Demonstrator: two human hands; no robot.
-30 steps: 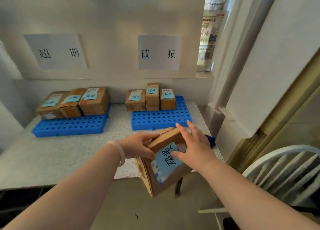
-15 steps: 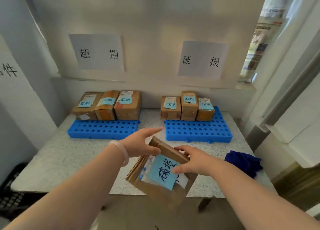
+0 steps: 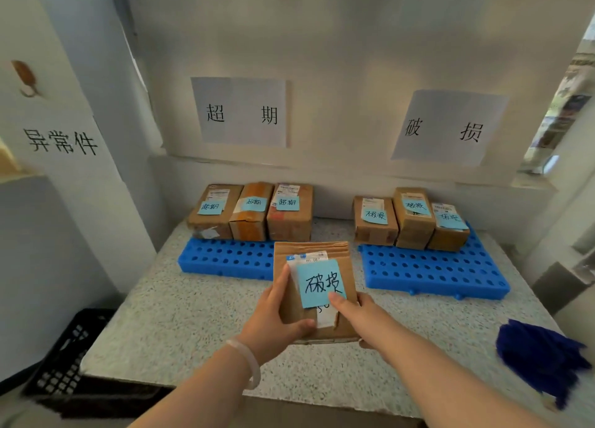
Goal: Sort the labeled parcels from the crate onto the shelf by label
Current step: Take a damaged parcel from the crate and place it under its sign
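Note:
I hold a brown cardboard parcel (image 3: 344,266) above the speckled shelf (image 3: 193,324), its blue note reading 破损 facing me. My left hand (image 3: 273,321) grips its left and lower edge. My right hand (image 3: 357,311) holds its right side, with the thumb on the note. Behind it lie two blue perforated pallets. The left pallet (image 3: 225,257) carries three parcels labelled 超期 (image 3: 254,211) under a wall sign 超期 (image 3: 240,111). The right pallet (image 3: 434,273) carries three parcels labelled 破损 (image 3: 412,221) under a wall sign 破损 (image 3: 447,128).
A black plastic crate (image 3: 67,356) stands on the floor at the lower left, beside the shelf. A dark blue cloth (image 3: 544,356) lies on the shelf's right front corner. A white pillar with a 异常件 sign (image 3: 61,140) bounds the left side.
The parcel has risen from below the shelf's front edge to above the shelf and turned upright, label towards me. My view has swung left and closer to the shelf.

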